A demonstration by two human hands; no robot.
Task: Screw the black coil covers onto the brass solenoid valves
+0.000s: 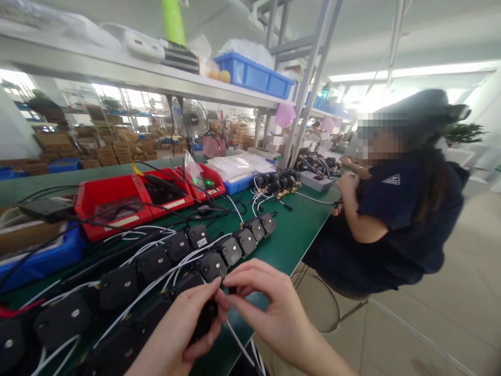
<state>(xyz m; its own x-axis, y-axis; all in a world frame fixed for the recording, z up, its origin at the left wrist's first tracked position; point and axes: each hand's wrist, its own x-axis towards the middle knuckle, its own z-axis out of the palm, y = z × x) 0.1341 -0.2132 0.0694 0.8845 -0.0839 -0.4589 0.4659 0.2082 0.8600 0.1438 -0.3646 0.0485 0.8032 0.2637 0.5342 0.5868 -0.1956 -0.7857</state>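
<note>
My left hand is closed round a dark black unit, mostly covered by the fingers. Close beside it, my right hand pinches a small black part between thumb and fingers; its kind cannot be made out. The fingertips of both hands meet there. Below them a white cable hangs down past the table edge. Just beyond my hands lie rows of black square-bodied units with a screw head on top and white cables running between them.
Red bins and a blue bin stand behind the rows on the green tabletop. A shelf holding a blue crate spans above. At right a co-worker sits at the bench near a grey box.
</note>
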